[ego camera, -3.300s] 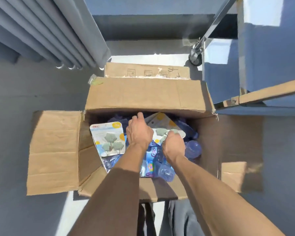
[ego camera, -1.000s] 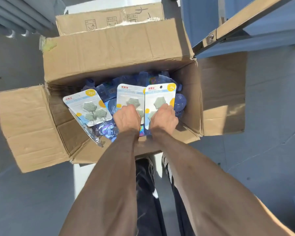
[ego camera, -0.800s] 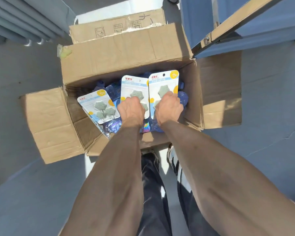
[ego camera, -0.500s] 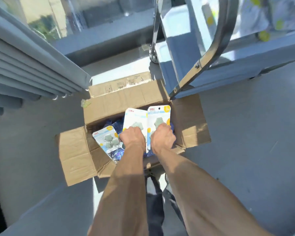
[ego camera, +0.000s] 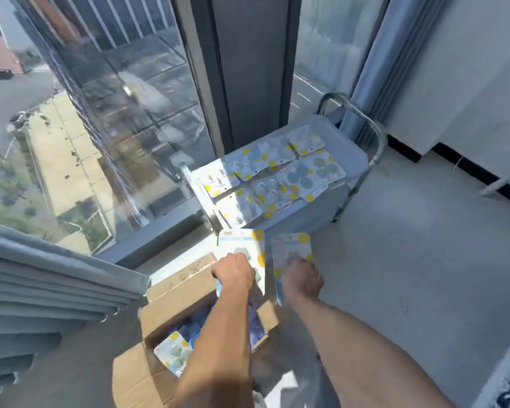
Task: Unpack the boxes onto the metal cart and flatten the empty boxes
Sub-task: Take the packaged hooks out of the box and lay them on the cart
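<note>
Left hand (ego camera: pixel 233 270) and right hand (ego camera: pixel 304 279) each grip a packet (ego camera: pixel 242 245), cart (ego camera: pixel 348 148) straight ahead, right hand nearer.

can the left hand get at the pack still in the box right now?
Probably not yet. The left hand already grips a pack raised toward the cart. The pack in the box lies uncovered in the open cardboard box, so the way is free once that hand unloads.
</note>
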Demonstrator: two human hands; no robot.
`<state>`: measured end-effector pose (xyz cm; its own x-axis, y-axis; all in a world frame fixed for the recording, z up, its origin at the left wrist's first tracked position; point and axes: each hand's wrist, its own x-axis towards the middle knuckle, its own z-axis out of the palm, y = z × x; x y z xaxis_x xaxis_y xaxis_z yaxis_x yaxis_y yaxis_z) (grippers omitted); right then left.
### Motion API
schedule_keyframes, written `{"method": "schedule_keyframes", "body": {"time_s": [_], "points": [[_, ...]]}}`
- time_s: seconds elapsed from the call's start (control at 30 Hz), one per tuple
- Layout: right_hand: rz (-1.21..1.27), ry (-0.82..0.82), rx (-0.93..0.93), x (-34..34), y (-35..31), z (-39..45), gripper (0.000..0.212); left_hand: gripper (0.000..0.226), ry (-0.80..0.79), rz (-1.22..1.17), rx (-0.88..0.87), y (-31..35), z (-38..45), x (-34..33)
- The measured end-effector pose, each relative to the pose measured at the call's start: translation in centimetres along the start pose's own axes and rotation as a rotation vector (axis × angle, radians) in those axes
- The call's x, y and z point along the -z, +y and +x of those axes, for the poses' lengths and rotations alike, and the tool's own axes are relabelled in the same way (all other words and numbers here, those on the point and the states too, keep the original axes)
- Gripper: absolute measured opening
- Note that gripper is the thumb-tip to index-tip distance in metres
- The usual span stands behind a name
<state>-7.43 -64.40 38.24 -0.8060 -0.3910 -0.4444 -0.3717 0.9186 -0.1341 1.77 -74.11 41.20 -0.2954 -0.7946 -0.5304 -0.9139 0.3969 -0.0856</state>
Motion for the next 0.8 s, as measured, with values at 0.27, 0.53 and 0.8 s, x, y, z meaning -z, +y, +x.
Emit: {"method": "schedule_keyframes", "body": {"time_s": [0.27, 0.53, 0.8], "points": [[0.096, 0.122, 0.05, 18.6, 10.5, 11.4, 0.025, 0.035, 0.17, -0.177, -0.009, 18.3, -0.5, 10.6], [0.129, 0.103, 0.009, 25.5, 15.0, 20.3, 0.036, 0.033, 0.116, -0.189, -0.018, 29.0, 2.0, 14.1], [0.051, -0.029, 0.028, 25.7, 13.0, 30.2, 0.027, 0.034, 0.028, -0.217, 0.057, 32.2, 11.5, 15.0]]}}
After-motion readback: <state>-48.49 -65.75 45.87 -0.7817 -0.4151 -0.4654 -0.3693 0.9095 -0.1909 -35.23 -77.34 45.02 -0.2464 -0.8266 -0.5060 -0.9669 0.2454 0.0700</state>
